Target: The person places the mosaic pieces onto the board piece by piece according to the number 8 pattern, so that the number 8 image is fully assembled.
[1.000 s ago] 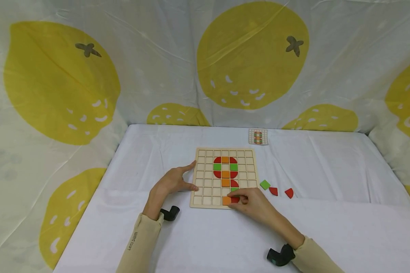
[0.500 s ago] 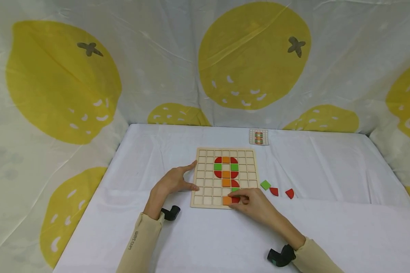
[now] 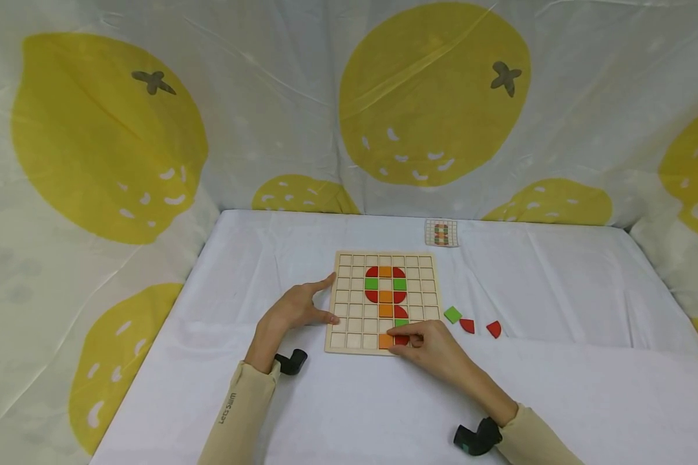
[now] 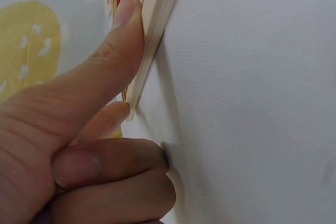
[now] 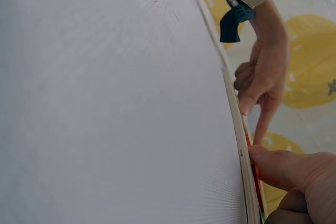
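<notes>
A wooden grid board (image 3: 355,327) lies on the white cloth, with red, orange and green tiles set in several cells. My left hand (image 3: 291,309) rests at its left edge, thumb and index finger spread and touching it. In the left wrist view the left thumb (image 4: 113,51) lies along the rim, and the other fingers are curled below. With thumb and index finger my right hand (image 3: 433,345) pinches an orange square tile (image 3: 385,341) in the bottom row. Beside that sits a red tile (image 3: 402,340), partly covered by the fingers.
Right of the board lie a loose green square tile (image 3: 452,315) and two red quarter-round tiles, one nearer (image 3: 467,326) and one farther right (image 3: 494,329). A small pattern card (image 3: 441,233) lies behind the board. Lemon-print cloth (image 3: 267,97) hangs at the back and sides.
Both hands, the board and the tiles hold their places. The whole head view has shifted very slightly.
</notes>
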Action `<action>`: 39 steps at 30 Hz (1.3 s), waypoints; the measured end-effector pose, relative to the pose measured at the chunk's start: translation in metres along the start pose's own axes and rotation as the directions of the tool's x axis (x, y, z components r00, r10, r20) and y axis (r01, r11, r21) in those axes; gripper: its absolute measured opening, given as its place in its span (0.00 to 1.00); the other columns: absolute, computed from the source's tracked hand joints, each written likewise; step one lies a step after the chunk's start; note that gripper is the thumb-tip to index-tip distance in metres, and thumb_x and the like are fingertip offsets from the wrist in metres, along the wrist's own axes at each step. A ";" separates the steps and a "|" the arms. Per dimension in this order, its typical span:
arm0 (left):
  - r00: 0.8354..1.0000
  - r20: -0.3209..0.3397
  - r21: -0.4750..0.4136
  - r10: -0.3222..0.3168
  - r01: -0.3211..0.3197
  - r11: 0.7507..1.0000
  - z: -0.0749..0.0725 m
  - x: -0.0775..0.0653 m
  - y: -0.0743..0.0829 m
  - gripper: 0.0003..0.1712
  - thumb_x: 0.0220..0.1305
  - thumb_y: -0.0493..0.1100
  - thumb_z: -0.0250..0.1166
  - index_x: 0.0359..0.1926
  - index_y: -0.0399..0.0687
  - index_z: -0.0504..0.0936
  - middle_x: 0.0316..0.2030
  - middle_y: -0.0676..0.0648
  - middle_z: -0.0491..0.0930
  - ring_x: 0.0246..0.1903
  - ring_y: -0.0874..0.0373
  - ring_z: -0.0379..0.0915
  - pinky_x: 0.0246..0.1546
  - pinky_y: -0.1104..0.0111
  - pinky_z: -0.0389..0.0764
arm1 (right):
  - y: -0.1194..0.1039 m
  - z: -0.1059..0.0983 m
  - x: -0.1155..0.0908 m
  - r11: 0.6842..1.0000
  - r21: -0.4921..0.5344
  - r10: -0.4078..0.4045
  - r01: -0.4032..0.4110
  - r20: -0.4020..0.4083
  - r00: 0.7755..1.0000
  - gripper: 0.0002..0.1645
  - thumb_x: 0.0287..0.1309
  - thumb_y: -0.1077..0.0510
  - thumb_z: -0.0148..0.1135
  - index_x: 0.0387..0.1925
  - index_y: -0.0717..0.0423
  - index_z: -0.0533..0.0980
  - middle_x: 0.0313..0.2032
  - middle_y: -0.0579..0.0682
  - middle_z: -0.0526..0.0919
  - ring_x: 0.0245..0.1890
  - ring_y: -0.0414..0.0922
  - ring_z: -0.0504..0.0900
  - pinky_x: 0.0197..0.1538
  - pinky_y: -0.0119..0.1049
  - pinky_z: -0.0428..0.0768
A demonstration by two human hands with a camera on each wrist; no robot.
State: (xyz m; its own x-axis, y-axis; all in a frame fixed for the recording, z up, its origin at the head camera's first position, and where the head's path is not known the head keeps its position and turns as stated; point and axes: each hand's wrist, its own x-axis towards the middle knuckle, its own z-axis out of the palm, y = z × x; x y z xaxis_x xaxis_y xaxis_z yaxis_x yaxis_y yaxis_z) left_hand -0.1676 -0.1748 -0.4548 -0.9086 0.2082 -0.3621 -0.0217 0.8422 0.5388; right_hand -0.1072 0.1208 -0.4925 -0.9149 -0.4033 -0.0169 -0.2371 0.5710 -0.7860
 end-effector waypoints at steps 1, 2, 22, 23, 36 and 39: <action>1.000 -0.001 0.000 -0.002 0.002 1.000 0.000 0.000 0.000 0.60 0.54 0.55 0.81 0.81 0.66 0.55 0.78 0.38 0.62 0.78 0.41 0.57 0.73 0.45 0.68 | 0.000 -0.001 0.000 1.000 0.000 0.000 0.000 0.003 1.000 0.16 0.55 0.53 0.79 0.47 0.47 0.89 0.14 0.37 0.55 0.17 0.32 0.53 0.24 0.26 0.54; 1.000 -0.002 -0.001 -0.004 0.004 1.000 0.000 0.000 0.000 0.60 0.53 0.55 0.81 0.81 0.66 0.55 0.78 0.38 0.62 0.78 0.41 0.57 0.73 0.45 0.68 | 0.000 -0.002 0.000 1.000 0.003 0.004 -0.004 0.007 1.000 0.16 0.55 0.53 0.79 0.47 0.47 0.89 0.14 0.37 0.55 0.17 0.32 0.53 0.24 0.26 0.54; 1.000 0.000 0.005 -0.017 0.017 1.000 -0.002 -0.003 -0.001 0.60 0.54 0.56 0.80 0.82 0.65 0.54 0.78 0.38 0.61 0.78 0.39 0.57 0.74 0.44 0.67 | 0.054 -0.071 -0.031 0.987 -0.074 0.123 -0.144 -0.231 0.965 0.18 0.56 0.56 0.78 0.49 0.51 0.88 0.17 0.39 0.56 0.22 0.33 0.57 0.27 0.28 0.61; 1.000 -0.001 0.010 -0.015 0.015 1.000 -0.002 -0.003 -0.001 0.61 0.54 0.56 0.80 0.82 0.65 0.54 0.78 0.37 0.62 0.78 0.39 0.58 0.73 0.44 0.67 | 0.057 -0.072 -0.032 0.986 -0.080 0.124 -0.147 -0.237 0.964 0.18 0.56 0.56 0.78 0.49 0.51 0.88 0.17 0.40 0.56 0.21 0.34 0.57 0.27 0.28 0.60; 1.000 0.006 0.006 0.006 -0.006 1.000 -0.001 -0.001 -0.001 0.61 0.54 0.57 0.80 0.82 0.65 0.54 0.77 0.36 0.62 0.77 0.39 0.59 0.73 0.44 0.68 | 0.059 -0.072 -0.022 0.972 -0.144 0.143 -0.186 -0.266 0.953 0.21 0.55 0.55 0.79 0.50 0.57 0.87 0.17 0.41 0.59 0.21 0.36 0.58 0.26 0.29 0.58; 1.000 0.010 0.007 0.008 -0.008 1.000 -0.002 -0.001 -0.001 0.61 0.54 0.57 0.80 0.82 0.65 0.54 0.77 0.36 0.62 0.77 0.39 0.59 0.73 0.44 0.68 | 0.058 -0.072 -0.020 0.970 -0.149 0.148 -0.194 -0.271 0.951 0.21 0.55 0.55 0.79 0.49 0.58 0.87 0.17 0.41 0.59 0.22 0.37 0.58 0.27 0.30 0.59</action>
State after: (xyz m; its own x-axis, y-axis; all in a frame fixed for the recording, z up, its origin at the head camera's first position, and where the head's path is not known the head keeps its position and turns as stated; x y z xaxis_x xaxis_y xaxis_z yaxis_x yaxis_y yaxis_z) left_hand -0.1675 -0.1763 -0.4537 -0.9047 0.2197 -0.3651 -0.0114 0.8440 0.5363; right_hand -0.1260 0.2136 -0.4932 -0.9938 -0.1052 0.0345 -0.1013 0.7381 -0.6670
